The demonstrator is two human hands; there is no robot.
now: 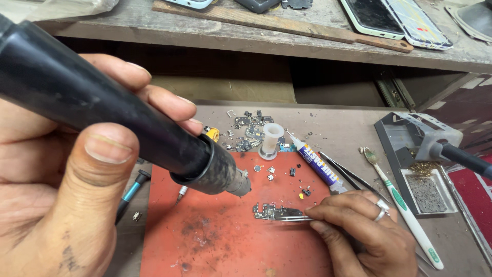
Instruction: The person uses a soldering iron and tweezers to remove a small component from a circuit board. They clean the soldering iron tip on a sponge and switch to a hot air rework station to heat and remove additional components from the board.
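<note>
Two hands working: my left hand (66,169) is gripping the stiff hot-air handle (118,128) mid-barrel, while my right hand (364,231) fingers are clamped on tweezers (289,218), pinning the light, fragile circuit board (269,211) by its edge.

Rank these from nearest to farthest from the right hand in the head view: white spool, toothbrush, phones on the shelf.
From the right hand:
1. Toothbrush, just to its right on the bench.
2. White spool, up and left, at the red mat's top edge.
3. Phones, on the upper shelf, far back.
</note>
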